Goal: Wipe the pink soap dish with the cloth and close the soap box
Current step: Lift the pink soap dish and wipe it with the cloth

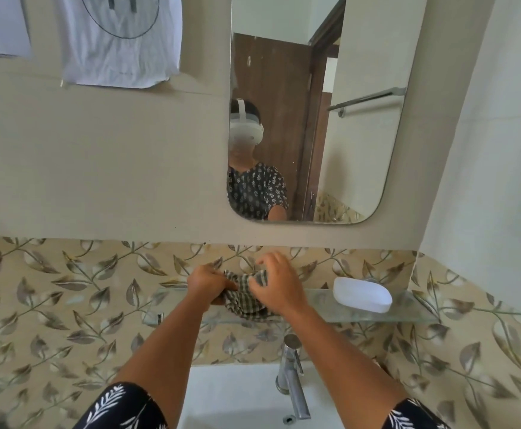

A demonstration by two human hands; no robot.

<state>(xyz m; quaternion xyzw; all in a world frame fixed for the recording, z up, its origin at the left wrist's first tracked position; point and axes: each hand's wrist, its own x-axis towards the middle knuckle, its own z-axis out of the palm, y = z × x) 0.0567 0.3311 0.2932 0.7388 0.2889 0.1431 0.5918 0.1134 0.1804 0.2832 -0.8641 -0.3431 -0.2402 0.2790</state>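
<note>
I see a bathroom wall, plain beige above and leaf-patterned tile [67, 292] below. A tall rounded mirror [361, 150] hangs on it and reflects a person in a dark patterned top wearing a white headset, with a brown door behind. A white printed garment [120, 51] hangs at upper left. At the bottom sits a white basin [237, 397] with a chrome tap [291, 376] standing at its back edge.

Between mirror and basin runs a glass shelf [414, 311], fixed to the patterned tile. A white oval soap box lid [363, 295] rests on its right part, well apart from the hands.

Both bare arms reach up from dark leaf-print sleeves and meet over the middle of the shelf. A checked cloth [247, 300] is bunched between them, draping onto the shelf.

The left hand [209, 283] is closed in a fist around the cloth's left side. The right hand [279, 286] lies over the cloth's right side with fingers bent and partly spread, pinching a fold at the top.

The pink soap dish is not visible to me (the cloth and hands cover that spot), so I cannot tell where it sits.
</note>
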